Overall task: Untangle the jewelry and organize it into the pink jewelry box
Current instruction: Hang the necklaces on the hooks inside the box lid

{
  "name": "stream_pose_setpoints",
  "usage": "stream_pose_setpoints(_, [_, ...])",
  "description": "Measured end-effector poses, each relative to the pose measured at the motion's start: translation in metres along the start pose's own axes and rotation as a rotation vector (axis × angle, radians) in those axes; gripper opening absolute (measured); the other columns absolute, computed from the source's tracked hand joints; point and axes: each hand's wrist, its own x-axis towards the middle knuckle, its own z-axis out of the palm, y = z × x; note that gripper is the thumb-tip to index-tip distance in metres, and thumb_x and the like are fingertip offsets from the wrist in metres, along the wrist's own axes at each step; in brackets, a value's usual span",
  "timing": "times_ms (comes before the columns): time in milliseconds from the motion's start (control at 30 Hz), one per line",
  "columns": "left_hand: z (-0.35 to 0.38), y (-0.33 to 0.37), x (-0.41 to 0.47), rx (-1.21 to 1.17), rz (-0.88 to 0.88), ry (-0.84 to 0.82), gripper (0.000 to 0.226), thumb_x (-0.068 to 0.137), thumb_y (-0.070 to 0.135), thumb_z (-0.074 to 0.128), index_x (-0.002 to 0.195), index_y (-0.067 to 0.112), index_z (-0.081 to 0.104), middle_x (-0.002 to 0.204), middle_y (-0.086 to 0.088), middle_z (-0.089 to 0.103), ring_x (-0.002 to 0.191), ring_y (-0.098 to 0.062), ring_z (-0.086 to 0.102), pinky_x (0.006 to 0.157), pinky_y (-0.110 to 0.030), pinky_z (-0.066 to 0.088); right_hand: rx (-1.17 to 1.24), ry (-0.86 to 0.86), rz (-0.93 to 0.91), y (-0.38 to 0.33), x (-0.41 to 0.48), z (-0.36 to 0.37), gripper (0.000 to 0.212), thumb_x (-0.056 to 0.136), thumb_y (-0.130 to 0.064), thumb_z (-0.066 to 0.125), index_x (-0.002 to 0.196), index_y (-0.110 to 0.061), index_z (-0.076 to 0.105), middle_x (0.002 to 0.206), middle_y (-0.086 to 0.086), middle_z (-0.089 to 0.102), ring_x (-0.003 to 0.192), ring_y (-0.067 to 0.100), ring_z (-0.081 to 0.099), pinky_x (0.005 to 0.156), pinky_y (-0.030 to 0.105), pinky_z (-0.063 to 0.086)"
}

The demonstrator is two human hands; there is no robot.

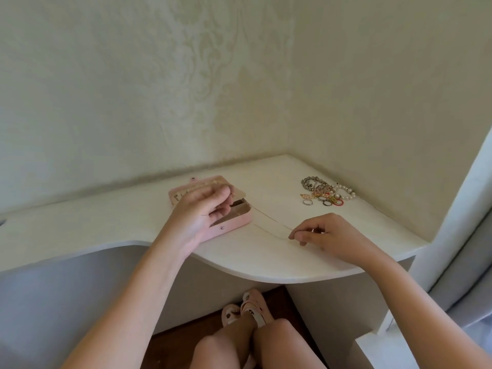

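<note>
Head view: right hand [324, 234] pinches a thin gold chain [271, 218] stretched straight over the white bench [266, 257], likely to keep it unknotted, toward the open pink jewelry box [234, 226], where left hand [205, 211] curls in, grip unclear

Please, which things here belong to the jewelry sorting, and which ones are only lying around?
Part of the job:
- pink box, open
- thin chain, pinched by the right hand
- pile of jewelry near the wall corner
- left hand, at the box

Only lying around:
- table
- slippers on the feet below
</note>
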Motion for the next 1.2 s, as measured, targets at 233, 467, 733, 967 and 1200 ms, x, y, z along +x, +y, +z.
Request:
stream_pose_setpoints(233, [0.018, 0.026, -0.002, 0.339, 0.048, -0.296, 0.010, 0.087, 0.009, 0.058, 0.089, 0.008, 0.067, 0.066, -0.001, 0.064, 0.068, -0.012, 0.061, 0.073, -0.026, 0.053, 0.337, -0.133, -0.068, -0.039, 0.013, 0.004, 0.037, 0.080, -0.037, 0.071, 0.115, -0.027, 0.063, 0.115, -0.008, 0.067, 0.109, 0.002, 0.060, 0.101, 0.028, 0.043])
stream_pose_setpoints(467, [0.024, 0.042, -0.005, 0.515, 0.054, -0.239, 0.012, 0.092, 0.013, 0.056, 0.088, 0.010, 0.067, 0.055, 0.001, 0.058, 0.042, -0.005, 0.035, 0.039, -0.014, 0.029, 0.661, -0.425, -0.145, -0.095, 0.032, 0.005, 0.028, 0.089, -0.019, 0.059, 0.110, 0.000, 0.060, 0.088, -0.001, 0.066, 0.068, 0.002, 0.054, 0.057, 0.013, 0.041])
stream_pose_setpoints(733, [-0.013, 0.061, -0.002, 0.533, 0.042, -0.167, 0.030, 0.086, 0.039, 0.056, 0.071, 0.015, 0.062, 0.054, 0.006, 0.030, 0.046, -0.009, 0.023, 0.042, -0.017, 0.020, 0.185, -0.360, -0.197, -0.144, 0.050, -0.035, 0.019, 0.093, -0.020, 0.055, 0.083, -0.009, 0.067, 0.059, -0.004, 0.048, 0.047, 0.008, 0.024, 0.042, 0.016, 0.019])
stream_pose_setpoints(967, [-0.070, 0.045, 0.005, -0.058, -0.177, -0.233, 0.041, 0.061, 0.048, 0.082, 0.056, 0.021, 0.051, 0.048, 0.011, 0.030, 0.034, 0.001, 0.024, 0.032, -0.011, 0.020, 0.756, -0.463, -0.171, -0.151, 0.087, -0.060, 0.013, 0.084, -0.013, 0.046, 0.078, -0.009, 0.057, 0.061, -0.002, 0.050, 0.042, 0.002, 0.031, 0.034, 0.010, 0.023])
stream_pose_setpoints(1200, [-0.104, 0.017, 0.017, -0.292, -0.248, -0.192, 0.031, 0.061, 0.031, 0.085, 0.062, 0.015, 0.059, 0.050, 0.006, 0.038, 0.038, -0.003, 0.027, 0.033, -0.013, 0.030, 1.131, -0.558, -0.048, -0.154, 0.133, -0.061, 0.007, 0.069, -0.012, 0.070, 0.073, -0.008, 0.067, 0.059, -0.003, 0.046, 0.037, 0.002, 0.033, 0.028, 0.012, 0.024])
